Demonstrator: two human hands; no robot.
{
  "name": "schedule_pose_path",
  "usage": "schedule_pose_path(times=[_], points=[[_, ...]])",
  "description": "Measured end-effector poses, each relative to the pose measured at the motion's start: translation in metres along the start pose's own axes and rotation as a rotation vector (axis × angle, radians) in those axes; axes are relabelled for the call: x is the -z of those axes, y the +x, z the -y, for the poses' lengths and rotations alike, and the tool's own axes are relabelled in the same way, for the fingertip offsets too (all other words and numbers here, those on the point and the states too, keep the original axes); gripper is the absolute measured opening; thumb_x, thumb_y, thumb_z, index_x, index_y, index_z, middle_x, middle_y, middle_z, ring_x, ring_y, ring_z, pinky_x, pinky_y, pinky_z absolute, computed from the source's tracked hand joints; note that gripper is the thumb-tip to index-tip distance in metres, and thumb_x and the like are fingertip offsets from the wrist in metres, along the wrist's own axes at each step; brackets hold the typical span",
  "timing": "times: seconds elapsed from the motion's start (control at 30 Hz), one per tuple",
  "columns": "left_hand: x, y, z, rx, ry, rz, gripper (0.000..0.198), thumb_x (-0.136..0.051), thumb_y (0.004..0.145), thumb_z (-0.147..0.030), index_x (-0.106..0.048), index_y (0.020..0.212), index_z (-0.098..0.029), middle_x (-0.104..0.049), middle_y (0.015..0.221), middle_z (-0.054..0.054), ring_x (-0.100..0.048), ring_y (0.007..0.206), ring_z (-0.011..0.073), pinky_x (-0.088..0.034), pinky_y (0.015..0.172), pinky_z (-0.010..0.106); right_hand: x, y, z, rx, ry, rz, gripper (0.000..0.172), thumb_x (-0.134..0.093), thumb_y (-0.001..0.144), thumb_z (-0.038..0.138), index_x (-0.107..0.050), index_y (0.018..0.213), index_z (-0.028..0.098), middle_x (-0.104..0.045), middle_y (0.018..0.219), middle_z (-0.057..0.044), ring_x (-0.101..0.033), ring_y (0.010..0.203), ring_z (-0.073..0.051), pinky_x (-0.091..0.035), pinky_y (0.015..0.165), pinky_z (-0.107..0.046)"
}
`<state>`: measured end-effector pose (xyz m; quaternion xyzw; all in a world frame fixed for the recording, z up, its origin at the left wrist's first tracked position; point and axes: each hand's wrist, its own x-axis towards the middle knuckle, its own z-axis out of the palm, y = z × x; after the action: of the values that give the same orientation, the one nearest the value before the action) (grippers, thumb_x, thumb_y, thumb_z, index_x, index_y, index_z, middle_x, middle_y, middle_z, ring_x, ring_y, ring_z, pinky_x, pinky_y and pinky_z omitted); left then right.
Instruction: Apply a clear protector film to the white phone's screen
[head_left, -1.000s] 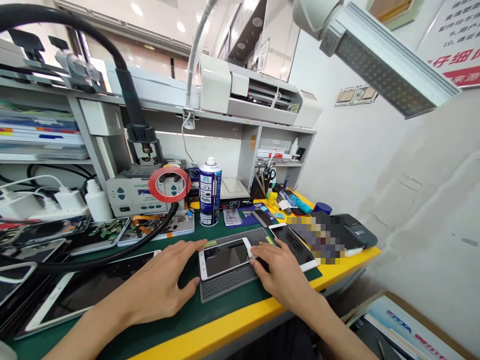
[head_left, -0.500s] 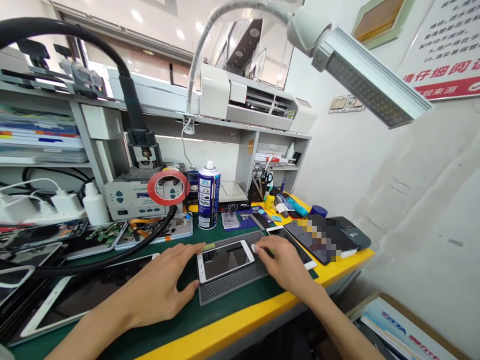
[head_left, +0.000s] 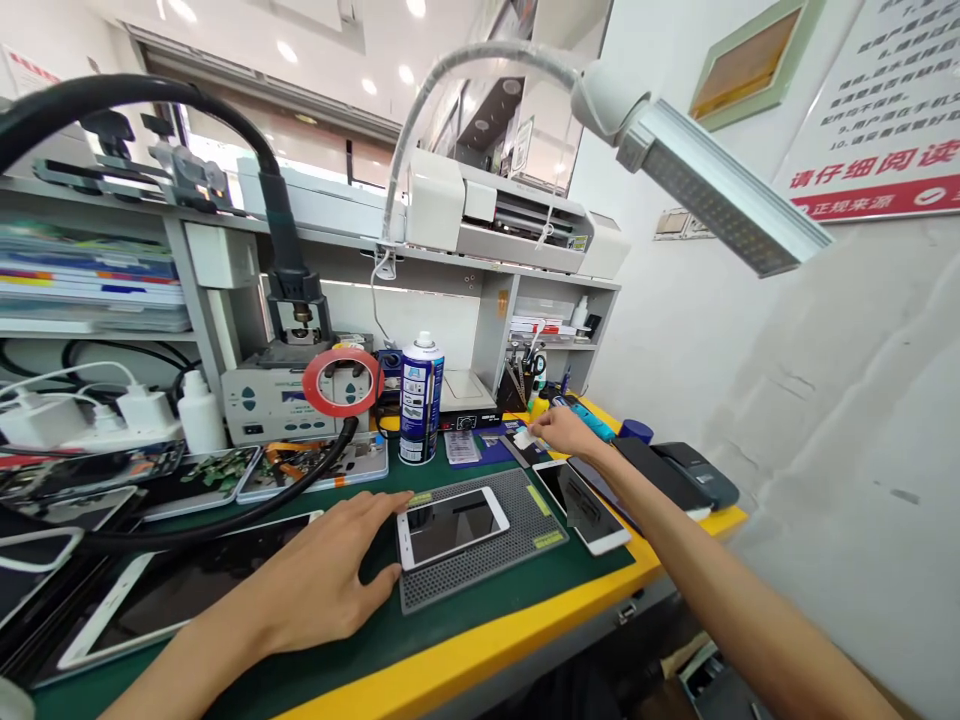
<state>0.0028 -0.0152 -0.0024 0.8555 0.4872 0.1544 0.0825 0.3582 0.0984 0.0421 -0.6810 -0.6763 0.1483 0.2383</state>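
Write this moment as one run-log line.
left hand: spread beside white phone | right hand: holding small white piece | white phone: screen up on gray mat

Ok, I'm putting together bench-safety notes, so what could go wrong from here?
The right hand is among clutter at the back, so it might knock the small yellow bottle.

Its forearm extends close by the right-hand white smartphone in this view; dropping the arm could nudge that phone.

The left hand sits at the end of the white smartphone on the perforated mat; a careless push might slide it.
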Motion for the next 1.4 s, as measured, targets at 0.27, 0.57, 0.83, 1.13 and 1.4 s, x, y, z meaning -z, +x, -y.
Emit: schedule_pose_path(times=[0.27,0.57,0.83,1.13,1.4], points=[[0.001,-0.002,0.001,0.007,-0.005,0.004,0.065,-0.053,0.088,-0.049,-0.046,0.151,-0.030,-0.060,0.145,0.007,-0.052,0.137,0.0360,-0.049,0.107,0.052,0.002,0.023,-0.003,-0.099,-0.063,0.267,0.031,-0.064,0.099,0.035,-0.063,0.125,0.018,-0.064,0.127,-0.010,-0.066,0.104,-0.023,-0.058,0.087,-0.042],[0.002,-0.003,0.000,0.043,-0.021,0.020,0.067,-0.053,0.087,-0.051,-0.046,0.151,-0.032,-0.059,0.148,0.006,-0.050,0.139,0.0378,-0.047,0.109,0.057,-0.004,0.041,0.018,-0.051,-0.120,0.143,0.031,-0.065,0.099,0.037,-0.065,0.123,0.017,-0.064,0.127,-0.009,-0.065,0.108,-0.026,-0.057,0.090,-0.043],[0.014,0.001,0.001,0.063,-0.038,0.188,0.072,-0.049,0.091,-0.054,-0.036,0.157,-0.030,-0.047,0.158,0.006,-0.039,0.147,0.0365,-0.040,0.116,0.057,-0.025,0.089,0.076,-0.105,-0.144,0.092,0.035,-0.065,0.098,0.037,-0.063,0.126,0.016,-0.064,0.126,-0.010,-0.066,0.106,-0.025,-0.057,0.088,-0.044],[0.013,-0.003,0.005,-0.013,-0.088,0.143,0.070,-0.053,0.091,-0.049,-0.039,0.156,-0.028,-0.050,0.155,0.009,-0.042,0.145,0.0378,-0.039,0.116,0.057,-0.042,0.121,0.097,-0.243,-0.260,0.155,0.036,-0.065,0.099,0.037,-0.061,0.129,0.017,-0.063,0.128,-0.010,-0.065,0.107,-0.025,-0.057,0.090,-0.046],[0.003,-0.003,0.013,-0.057,-0.094,0.083,0.071,-0.055,0.090,-0.049,-0.040,0.156,-0.030,-0.052,0.153,0.008,-0.043,0.144,0.0377,-0.037,0.118,0.056,-0.040,0.119,0.103,-0.280,-0.265,0.247,0.036,-0.065,0.098,0.037,-0.061,0.128,0.015,-0.063,0.126,-0.011,-0.066,0.105,-0.025,-0.058,0.088,-0.044]])
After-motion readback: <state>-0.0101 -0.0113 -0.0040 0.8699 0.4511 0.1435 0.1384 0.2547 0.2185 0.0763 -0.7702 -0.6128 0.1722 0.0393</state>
